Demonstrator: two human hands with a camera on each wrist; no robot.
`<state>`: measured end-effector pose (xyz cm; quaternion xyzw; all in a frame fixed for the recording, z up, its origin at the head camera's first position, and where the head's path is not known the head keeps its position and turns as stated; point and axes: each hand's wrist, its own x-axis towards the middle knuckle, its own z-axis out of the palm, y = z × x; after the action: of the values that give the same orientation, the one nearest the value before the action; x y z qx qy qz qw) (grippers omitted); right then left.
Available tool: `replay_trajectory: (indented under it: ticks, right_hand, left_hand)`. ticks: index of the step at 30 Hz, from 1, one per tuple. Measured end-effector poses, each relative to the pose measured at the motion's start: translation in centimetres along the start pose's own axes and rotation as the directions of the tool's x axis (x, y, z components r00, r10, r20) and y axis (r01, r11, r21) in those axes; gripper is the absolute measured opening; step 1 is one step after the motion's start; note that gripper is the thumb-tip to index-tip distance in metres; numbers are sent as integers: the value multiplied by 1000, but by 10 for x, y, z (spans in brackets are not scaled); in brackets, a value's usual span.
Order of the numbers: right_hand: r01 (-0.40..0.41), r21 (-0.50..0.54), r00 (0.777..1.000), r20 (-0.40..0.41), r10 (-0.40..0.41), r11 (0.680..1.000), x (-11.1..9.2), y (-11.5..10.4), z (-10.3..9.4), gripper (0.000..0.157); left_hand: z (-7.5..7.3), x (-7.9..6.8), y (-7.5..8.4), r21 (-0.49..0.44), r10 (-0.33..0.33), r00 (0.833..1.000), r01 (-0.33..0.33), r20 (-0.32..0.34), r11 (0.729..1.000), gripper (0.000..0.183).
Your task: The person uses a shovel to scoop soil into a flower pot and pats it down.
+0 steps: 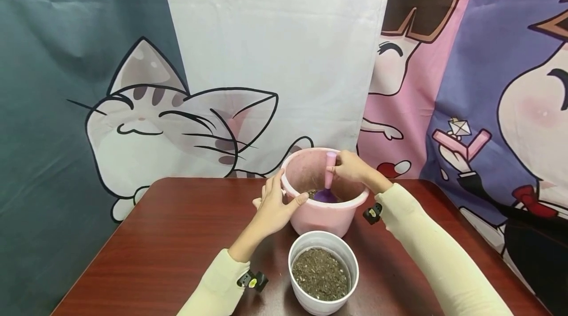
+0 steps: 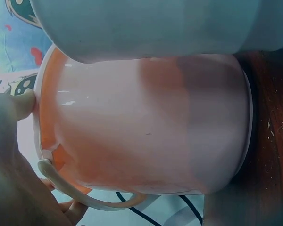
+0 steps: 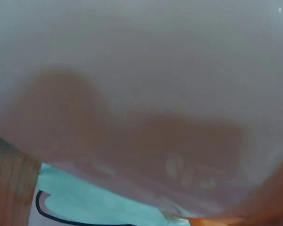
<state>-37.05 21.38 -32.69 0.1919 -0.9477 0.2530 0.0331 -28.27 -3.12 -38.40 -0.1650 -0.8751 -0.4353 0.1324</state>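
Observation:
A pink bucket (image 1: 319,220) stands on the table with dark soil low inside it. My right hand (image 1: 352,167) grips the pink handle of a small trowel (image 1: 330,173), whose purple blade dips into the bucket, its tip hidden. At the bucket's left side, my left hand (image 1: 274,205) holds the rim, thumb at the front edge. The left wrist view shows that thumb on the rim and the fingers by the curved bucket handle (image 2: 99,203). In front of the bucket sits a white pot (image 1: 299,296) holding soil. Only the bucket wall (image 3: 146,94) fills most of the right wrist view.
The reddish-brown wooden table (image 1: 191,237) runs back to a cartoon-printed cloth backdrop (image 1: 284,35). The white pot stands close to the bucket, between the two forearms. A few specks lie on the tabletop in the left wrist view.

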Motion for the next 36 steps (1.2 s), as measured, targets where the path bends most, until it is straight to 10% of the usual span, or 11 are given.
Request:
replay_trajectory:
  ticks: [16, 22, 36]
  right_hand:
    - [-239, 183, 969, 104, 223, 954, 6, -11, 7, 35]
    - [-297, 363, 954, 152, 259, 883, 3, -7, 10, 53]
    - [-343, 548, 937, 263, 232, 763, 3, -12, 13, 34]
  left_hand:
    - [-2, 1, -5, -67, 7, 1000, -8, -21, 998, 90]
    - [1, 2, -4, -66, 1, 1000, -2, -8, 998, 92]
    - [-2, 3, -3, -58, 1, 1000, -1, 6, 998, 88]
